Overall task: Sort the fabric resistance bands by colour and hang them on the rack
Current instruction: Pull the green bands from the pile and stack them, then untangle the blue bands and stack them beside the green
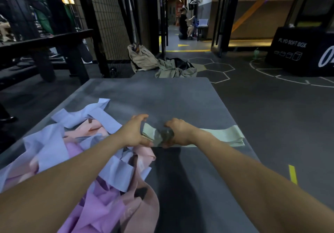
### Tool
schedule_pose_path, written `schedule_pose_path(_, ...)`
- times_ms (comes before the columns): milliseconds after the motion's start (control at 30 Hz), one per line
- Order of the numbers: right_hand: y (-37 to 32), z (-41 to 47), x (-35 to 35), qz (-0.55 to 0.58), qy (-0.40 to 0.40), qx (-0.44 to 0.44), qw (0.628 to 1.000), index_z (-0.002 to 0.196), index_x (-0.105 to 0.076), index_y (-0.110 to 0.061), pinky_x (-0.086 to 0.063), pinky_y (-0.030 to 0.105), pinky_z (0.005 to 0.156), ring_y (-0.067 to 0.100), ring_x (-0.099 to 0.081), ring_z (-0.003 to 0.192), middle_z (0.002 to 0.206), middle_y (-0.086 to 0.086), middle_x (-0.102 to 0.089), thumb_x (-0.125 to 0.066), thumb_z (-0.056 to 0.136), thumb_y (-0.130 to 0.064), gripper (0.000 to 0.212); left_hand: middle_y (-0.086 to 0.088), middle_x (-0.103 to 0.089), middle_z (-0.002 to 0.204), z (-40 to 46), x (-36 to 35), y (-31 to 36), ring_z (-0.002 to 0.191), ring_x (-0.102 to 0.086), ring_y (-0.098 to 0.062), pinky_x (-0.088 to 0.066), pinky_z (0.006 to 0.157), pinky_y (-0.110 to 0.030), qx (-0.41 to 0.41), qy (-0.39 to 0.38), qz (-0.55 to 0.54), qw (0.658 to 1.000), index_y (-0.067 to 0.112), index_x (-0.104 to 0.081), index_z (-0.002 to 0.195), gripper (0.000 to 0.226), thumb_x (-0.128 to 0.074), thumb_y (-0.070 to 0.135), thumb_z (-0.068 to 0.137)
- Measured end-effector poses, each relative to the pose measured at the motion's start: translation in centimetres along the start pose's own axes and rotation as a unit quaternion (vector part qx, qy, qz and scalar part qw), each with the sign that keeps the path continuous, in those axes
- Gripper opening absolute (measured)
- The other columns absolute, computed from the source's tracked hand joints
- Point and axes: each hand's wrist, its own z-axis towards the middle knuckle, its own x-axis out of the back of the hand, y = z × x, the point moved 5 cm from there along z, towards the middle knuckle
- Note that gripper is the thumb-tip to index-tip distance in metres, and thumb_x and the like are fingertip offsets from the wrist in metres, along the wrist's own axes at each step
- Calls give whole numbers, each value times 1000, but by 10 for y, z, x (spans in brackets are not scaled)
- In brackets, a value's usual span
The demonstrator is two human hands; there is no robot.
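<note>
Pale green bands (pixel 224 136) — a flat stack of fabric loops, lying on the grey desk (pixel 162 97) just right of centre, one end reaching toward 3 o'clock. Left hand (pixel 133 133): fingers curled round the stack's left end, thumb beneath. Right hand (pixel 178 133): fingers curled down over the stack's middle, gripping it; a dark grey patch on the bands shows between the two hands. Unsorted heap at 8 o'clock from the hands — lavender-blue bands (pixel 85 117) on top and toward 11 o'clock, pink bands (pixel 94 127) tangled among them, lilac bands (pixel 101 209) nearest the camera, a salmon band (pixel 144 205) draped at the heap's right side. Beyond the desk at 12 o'clock: a beige bag (pixel 141 57) and crumpled clothing (pixel 171 69) on the floor. At 2 o'clock, well apart: a black plyo soft box (pixel 298 52). Far down the corridor, a person (pixel 183 25), blurred.
</note>
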Motion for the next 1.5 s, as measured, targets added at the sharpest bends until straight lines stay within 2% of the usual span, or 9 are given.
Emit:
schedule_pose_path(200, 4, 14, -4, 22, -13, -9, 1000, 112, -59, -10, -37, 25, 71, 26, -56, 99, 113, 9, -61, -80, 70, -35, 53, -2, -54, 126, 8, -10, -20, 118, -52, -15, -39, 97, -21, 11, 2, -102, 995, 15, -49, 130, 78, -86, 12, 61)
schedule_pose_path(433, 7, 13, -4, 27, -14, -11, 999, 115, -59, -12, -40, 26, 74, 25, -56, 98, 112, 6, -61, -80, 68, -37, 57, -3, -55, 124, 8, -14, -23, 117, -52, -15, -41, 100, -26, 37, -13, -224, 974, 13, -47, 128, 69, -79, 1, 68)
schedule_pose_path(600, 11, 13, -1, 33, -21, -17, 999, 121, -56, -12, -40, 24, 77, 24, -56, 103, 117, 5, -60, -80, 70, -35, 61, -1, -54, 121, 9, -13, -23, 113, -49, -11, -37, 91, -21, 34, -16, -214, 976, 14, -47, 128, 70, -79, -2, 68)
schedule_pose_path(733, 13, 10, -2, 25, -24, -16, 999, 125, -54, -12, -42, 27, 86, 25, -55, 108, 122, 6, -58, -79, 71, -36, 64, -5, -56, 124, 9, -13, -25, 117, -51, -16, -41, 94, -24, 36, -11, -197, 980, 13, -48, 127, 71, -80, -2, 65)
schedule_pose_path(867, 11, 10, -2, 18, -24, -16, 999, 123, -54, -12, -40, 26, 81, 26, -54, 107, 121, 7, -58, -78, 72, -36, 61, 0, -53, 125, 7, -9, -20, 117, -50, -13, -40, 96, -23, 13, 3, -156, 988, 16, -48, 128, 73, -83, 5, 64)
schedule_pose_path(1033, 7, 7, -4, -6, -23, -18, 1000, 126, -52, -11, -41, 29, 86, 29, -53, 111, 125, 10, -56, -74, 77, -35, 60, 4, -47, 123, 2, -4, -13, 115, -49, -12, -36, 93, -19, -40, 21, -50, 998, 21, -59, 116, 52, -81, 17, 69)
schedule_pose_path(1233, -11, -9, 8, 33, 47, -11, 998, 134, -47, -12, -34, 27, 98, 28, -46, 123, 134, 13, -47, -67, 84, -29, 57, -1, -34, 143, -6, 4, 1, 131, -37, -13, -25, 98, -14, -59, 36, -17, 997, 16, -54, 126, 55, -76, 20, 76)
schedule_pose_path(1333, -28, -27, 9, 66, 62, -3, 996, 131, -50, -11, -36, 27, 96, 27, -50, 119, 131, 13, -50, -66, 85, -26, 51, -2, -41, 138, -24, 18, 11, 127, -42, -15, -28, 101, -18, -69, 81, -20, 994, 16, -56, 123, 45, -71, 21, 81)
schedule_pose_path(1500, -65, -63, 6, 104, 76, -11, 992, 118, -60, -6, -41, 28, 86, 30, -57, 109, 119, 15, -61, -67, 83, -19, 38, -8, -57, 118, -79, 37, 15, 111, -53, -22, -33, 87, -18, -72, 118, -18, 990, 9, -63, 112, 33, -69, 11, 80)
